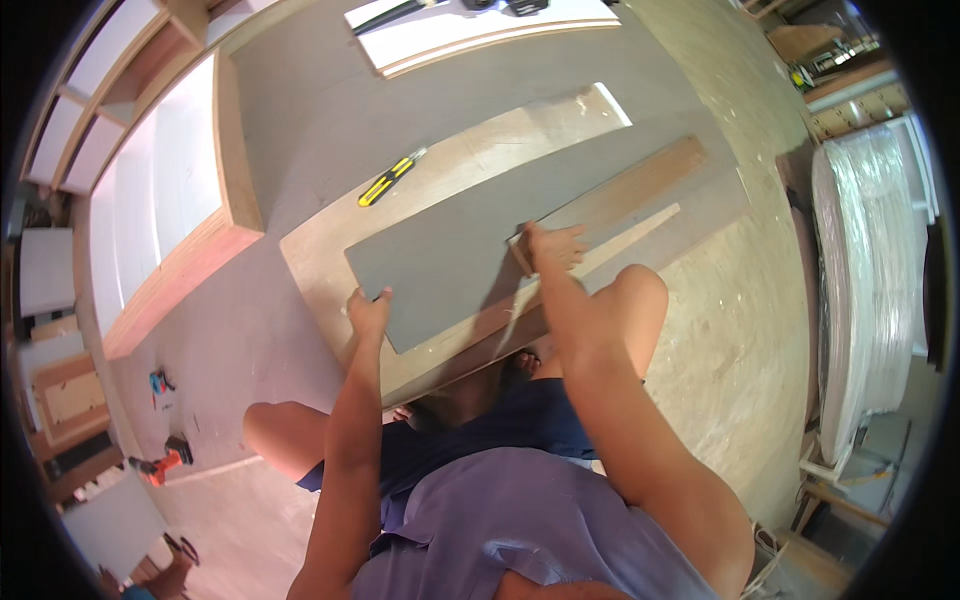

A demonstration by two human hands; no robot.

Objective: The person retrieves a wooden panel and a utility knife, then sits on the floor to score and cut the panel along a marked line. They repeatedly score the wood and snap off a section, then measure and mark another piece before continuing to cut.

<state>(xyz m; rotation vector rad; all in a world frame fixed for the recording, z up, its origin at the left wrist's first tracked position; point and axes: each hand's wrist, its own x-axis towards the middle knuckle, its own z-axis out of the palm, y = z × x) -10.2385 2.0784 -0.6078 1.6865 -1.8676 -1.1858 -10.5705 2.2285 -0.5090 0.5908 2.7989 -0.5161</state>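
Note:
A long grey panel (440,250) lies across a larger pale wooden board (320,250) in front of me. My left hand (370,312) grips the panel's left end; a small dark spot shows by its fingertips, too small to name. Over the panel's right part lies a brown wooden plank (640,185). My right hand (555,247) rests at the plank's near left end, fingers stretched out, its underside hidden. A thin pale wood strip (635,238) runs beside the plank. Beyond the grey panel, a yellow and black utility knife (388,182) lies on the pale board.
A white wood-edged cabinet (235,170) stands at left. A white panel (480,40) with dark tools lies at the far side. On the floor at lower left sits an orange cordless drill (165,460). Plastic-wrapped panels (865,290) stand at right. My bent knees flank the boards' near edge.

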